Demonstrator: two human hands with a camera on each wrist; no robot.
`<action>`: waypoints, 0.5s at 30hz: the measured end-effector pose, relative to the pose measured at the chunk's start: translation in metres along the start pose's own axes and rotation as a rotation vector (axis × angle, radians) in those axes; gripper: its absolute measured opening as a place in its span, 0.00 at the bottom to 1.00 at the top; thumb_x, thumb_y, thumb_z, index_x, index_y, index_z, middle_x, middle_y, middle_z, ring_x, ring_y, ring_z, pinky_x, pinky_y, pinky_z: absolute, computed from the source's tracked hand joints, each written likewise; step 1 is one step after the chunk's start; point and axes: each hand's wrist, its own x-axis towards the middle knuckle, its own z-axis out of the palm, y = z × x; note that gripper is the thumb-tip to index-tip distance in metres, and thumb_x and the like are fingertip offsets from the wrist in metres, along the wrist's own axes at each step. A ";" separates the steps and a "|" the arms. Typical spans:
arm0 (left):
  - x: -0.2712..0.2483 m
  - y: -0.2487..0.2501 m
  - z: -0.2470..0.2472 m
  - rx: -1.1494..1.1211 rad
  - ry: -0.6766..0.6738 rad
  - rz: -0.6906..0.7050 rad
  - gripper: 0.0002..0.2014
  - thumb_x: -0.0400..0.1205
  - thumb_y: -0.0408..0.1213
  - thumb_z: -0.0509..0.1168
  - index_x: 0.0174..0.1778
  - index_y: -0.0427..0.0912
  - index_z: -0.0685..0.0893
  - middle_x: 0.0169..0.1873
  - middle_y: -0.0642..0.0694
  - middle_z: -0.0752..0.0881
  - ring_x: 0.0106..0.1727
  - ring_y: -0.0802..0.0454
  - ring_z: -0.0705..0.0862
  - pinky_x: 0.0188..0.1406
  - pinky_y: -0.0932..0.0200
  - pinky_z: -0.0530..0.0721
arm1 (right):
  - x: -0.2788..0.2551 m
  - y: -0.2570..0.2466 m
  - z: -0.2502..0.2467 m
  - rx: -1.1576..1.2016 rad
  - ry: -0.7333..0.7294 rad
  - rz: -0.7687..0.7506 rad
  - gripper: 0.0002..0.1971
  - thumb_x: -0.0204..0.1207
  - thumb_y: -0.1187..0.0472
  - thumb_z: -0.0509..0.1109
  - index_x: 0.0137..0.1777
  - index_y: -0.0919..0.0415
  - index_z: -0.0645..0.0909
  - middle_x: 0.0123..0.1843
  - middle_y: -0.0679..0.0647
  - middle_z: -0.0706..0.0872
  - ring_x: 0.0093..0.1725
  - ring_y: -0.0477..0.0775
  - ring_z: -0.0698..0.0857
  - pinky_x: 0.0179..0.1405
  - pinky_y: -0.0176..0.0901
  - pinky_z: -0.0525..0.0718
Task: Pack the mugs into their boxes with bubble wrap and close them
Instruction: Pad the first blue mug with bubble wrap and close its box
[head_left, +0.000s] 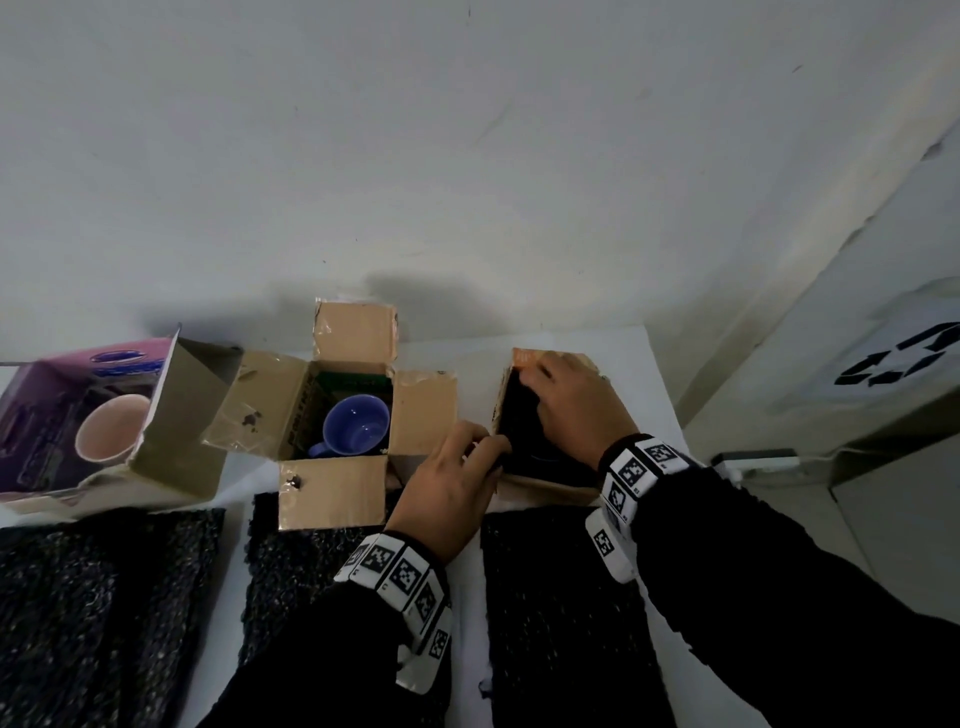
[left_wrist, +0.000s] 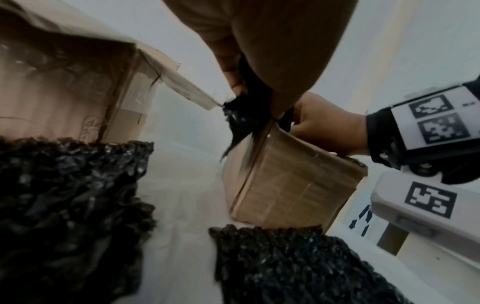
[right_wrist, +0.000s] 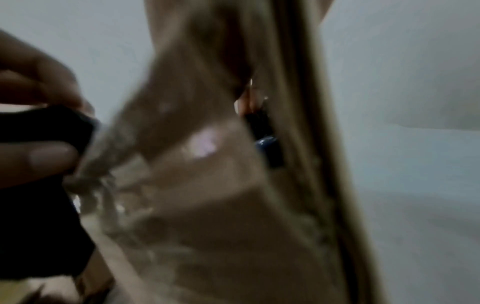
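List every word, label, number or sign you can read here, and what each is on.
No text reads clearly.
Purple box: printing, too blurred.
Open cardboard box: dark letters on an inner wall, too small.
Grey bin: black recycling-arrows sign, no words.
Wristbands: square black-and-white code markers; tiny print unreadable.

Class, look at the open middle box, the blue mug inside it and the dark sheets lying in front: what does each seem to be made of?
Middle box: matte brown cardboard, with creased flaps.
Blue mug: probably glazed ceramic, with a smooth, faintly glossy inside.
Dark sheets: apparently black plastic bubble wrap, with a pebbled surface and small glints.
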 end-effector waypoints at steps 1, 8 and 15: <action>0.001 0.000 0.000 -0.011 0.016 -0.004 0.13 0.77 0.29 0.69 0.55 0.43 0.79 0.52 0.43 0.77 0.44 0.48 0.81 0.36 0.59 0.82 | -0.002 0.000 -0.002 0.070 0.015 0.068 0.15 0.67 0.70 0.69 0.55 0.63 0.81 0.52 0.61 0.84 0.48 0.65 0.83 0.40 0.52 0.82; 0.007 0.002 0.004 0.087 -0.017 0.079 0.09 0.79 0.38 0.64 0.49 0.41 0.89 0.52 0.47 0.86 0.54 0.48 0.81 0.51 0.51 0.83 | -0.005 0.005 0.014 -0.027 -0.281 0.084 0.22 0.73 0.55 0.63 0.68 0.47 0.70 0.63 0.53 0.82 0.66 0.62 0.75 0.65 0.64 0.72; 0.007 0.003 0.006 0.338 -0.098 0.072 0.16 0.78 0.45 0.57 0.48 0.48 0.90 0.49 0.57 0.88 0.58 0.46 0.75 0.53 0.50 0.71 | -0.014 0.005 0.004 0.148 -0.083 -0.028 0.15 0.69 0.59 0.69 0.57 0.54 0.78 0.57 0.51 0.81 0.57 0.55 0.75 0.51 0.54 0.79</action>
